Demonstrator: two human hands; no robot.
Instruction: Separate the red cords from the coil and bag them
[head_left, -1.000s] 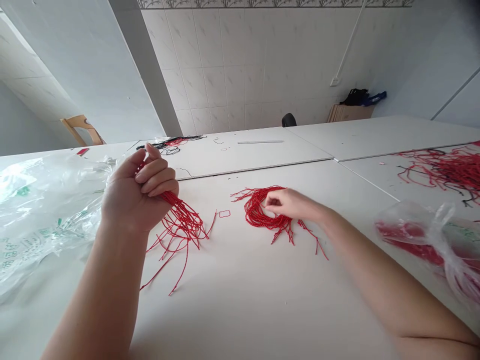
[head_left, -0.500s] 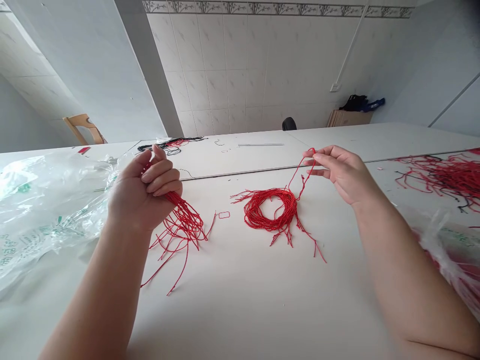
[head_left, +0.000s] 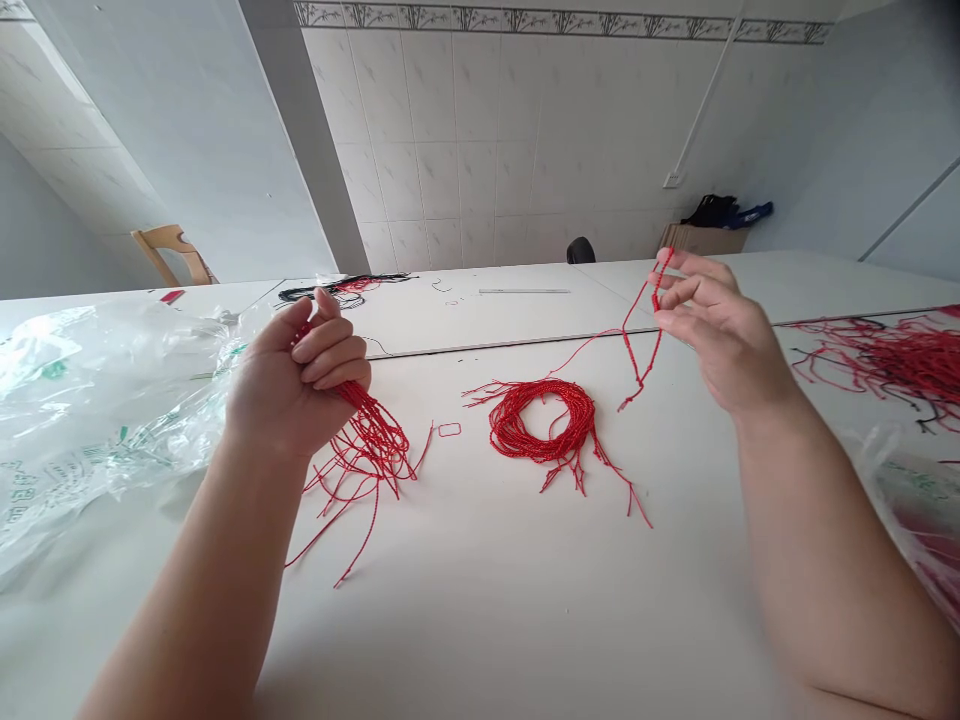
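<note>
My left hand is closed around a bunch of red braided cords, whose loose ends spill onto the white table. Raised at the right, my right hand pinches a single red cord between its fingers. This cord hangs in a loop with a knotted end, and a thin strand trails from it toward the coil. Between the hands lies a round coil of red cords, frayed ends sticking out on several sides. A small red outlined rectangle is on the table left of the coil.
Clear plastic bags cover the left side. A heap of red and black cords lies at the far right, above another plastic bag. Black cords and a ruler-like strip rest farther back. A seam crosses the table.
My right hand has moved up and right, lifting the red cord away from the coil. My left hand keeps its grip on the bunch, nearly unmoved.
</note>
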